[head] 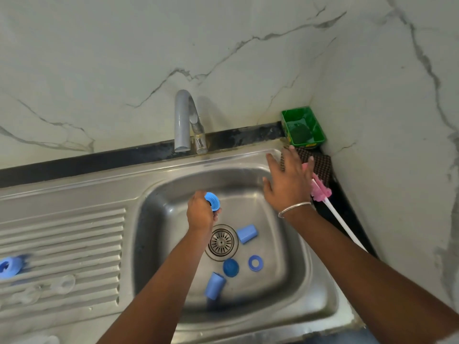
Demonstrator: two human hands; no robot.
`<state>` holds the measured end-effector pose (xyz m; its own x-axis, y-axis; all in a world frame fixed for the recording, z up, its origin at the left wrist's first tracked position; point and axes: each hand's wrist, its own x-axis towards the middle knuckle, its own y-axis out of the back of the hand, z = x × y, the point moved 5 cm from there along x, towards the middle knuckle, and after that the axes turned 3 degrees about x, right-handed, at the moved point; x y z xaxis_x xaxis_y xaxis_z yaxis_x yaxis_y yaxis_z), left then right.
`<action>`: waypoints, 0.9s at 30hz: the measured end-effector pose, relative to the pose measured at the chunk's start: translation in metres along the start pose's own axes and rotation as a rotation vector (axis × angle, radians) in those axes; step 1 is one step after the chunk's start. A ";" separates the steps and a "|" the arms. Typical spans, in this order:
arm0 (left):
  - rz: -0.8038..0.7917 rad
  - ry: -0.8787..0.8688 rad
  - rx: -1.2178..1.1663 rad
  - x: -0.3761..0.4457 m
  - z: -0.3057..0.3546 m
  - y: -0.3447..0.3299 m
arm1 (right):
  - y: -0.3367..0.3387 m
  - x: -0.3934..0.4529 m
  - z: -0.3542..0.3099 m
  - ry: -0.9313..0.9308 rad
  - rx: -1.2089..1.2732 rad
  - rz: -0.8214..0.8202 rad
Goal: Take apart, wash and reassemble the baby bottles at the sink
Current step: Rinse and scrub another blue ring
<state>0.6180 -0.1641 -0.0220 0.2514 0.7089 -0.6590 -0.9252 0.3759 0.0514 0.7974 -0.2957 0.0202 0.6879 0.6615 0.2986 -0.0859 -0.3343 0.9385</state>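
Left hand (200,212) gripping blue ring (212,201), steel sink (248,170), marble wall (223,45)

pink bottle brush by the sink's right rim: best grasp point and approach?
Judging by pose, grip the white handle of the bottle brush, just below the pink head, coming from above. It lies flat and bare on the dark counter strip; the right hand covers part of the head.

Left hand (200,212) grips a blue collar (212,201) over the sink (173,316)

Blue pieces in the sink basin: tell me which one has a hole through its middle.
The flat blue ring, right of the solid blue disc; the others show no hole.
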 end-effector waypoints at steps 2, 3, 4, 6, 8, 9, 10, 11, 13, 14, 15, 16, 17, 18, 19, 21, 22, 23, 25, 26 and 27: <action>0.018 0.003 -0.019 0.006 0.002 0.001 | -0.008 0.007 -0.019 0.046 0.082 -0.007; 0.024 0.003 -0.036 0.007 0.004 0.001 | -0.011 0.010 -0.029 0.077 0.152 -0.015; 0.035 0.009 -0.053 0.011 0.007 0.002 | -0.017 0.015 -0.042 0.110 0.255 -0.036; 0.038 0.037 -0.101 0.014 0.010 0.002 | -0.024 0.025 -0.063 0.116 0.507 -0.118; 0.020 0.059 -0.147 0.017 0.015 0.000 | -0.030 0.042 -0.081 0.054 0.709 -0.167; 0.007 0.071 -0.156 0.018 0.017 0.000 | -0.031 0.052 -0.088 0.014 0.761 -0.169; -0.004 0.085 -0.159 0.019 0.018 -0.002 | -0.031 0.061 -0.094 -0.023 0.789 -0.174; -0.012 0.101 -0.171 0.020 0.019 -0.003 | -0.031 0.070 -0.099 -0.044 0.816 -0.182; -0.016 0.135 -0.201 0.020 0.021 -0.005 | -0.031 0.086 -0.109 -0.045 0.866 -0.185; -0.014 0.149 -0.213 0.021 0.022 -0.006 | -0.032 0.093 -0.113 -0.041 0.880 -0.185; -0.016 0.159 -0.225 0.020 0.023 -0.007 | -0.035 0.098 -0.117 -0.044 0.883 -0.184; -0.015 0.167 -0.231 0.019 0.025 -0.009 | -0.038 0.102 -0.119 -0.057 0.878 -0.187; -0.014 0.172 -0.236 0.018 0.025 -0.009 | -0.041 0.105 -0.121 -0.072 0.871 -0.191; -0.014 0.179 -0.238 0.018 0.026 -0.010 | -0.042 0.108 -0.121 -0.086 0.875 -0.191; -0.015 0.189 -0.245 0.018 0.026 -0.010 | -0.044 0.109 -0.122 -0.092 0.902 -0.191; -0.021 0.208 -0.262 0.017 0.027 -0.011 | -0.043 0.110 -0.121 -0.089 0.984 -0.214; -0.020 0.213 -0.268 0.017 0.028 -0.011 | -0.043 0.110 -0.123 -0.068 1.003 -0.243; -0.019 0.213 -0.269 0.017 0.028 -0.011 | -0.041 0.110 -0.125 -0.034 0.999 -0.266; -0.015 0.214 -0.274 0.014 0.029 -0.012 | -0.037 0.111 -0.129 0.004 0.950 -0.275; -0.014 0.219 -0.282 0.013 0.029 -0.013 | -0.036 0.112 -0.130 0.005 0.928 -0.270; -0.015 0.225 -0.294 0.011 0.030 -0.013 | -0.033 0.113 -0.132 0.008 0.907 -0.272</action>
<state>0.6414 -0.1433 -0.0081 0.2270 0.5435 -0.8081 -0.9723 0.1742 -0.1560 0.7826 -0.1216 0.0460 0.5965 0.7970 0.0943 0.6717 -0.5601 0.4849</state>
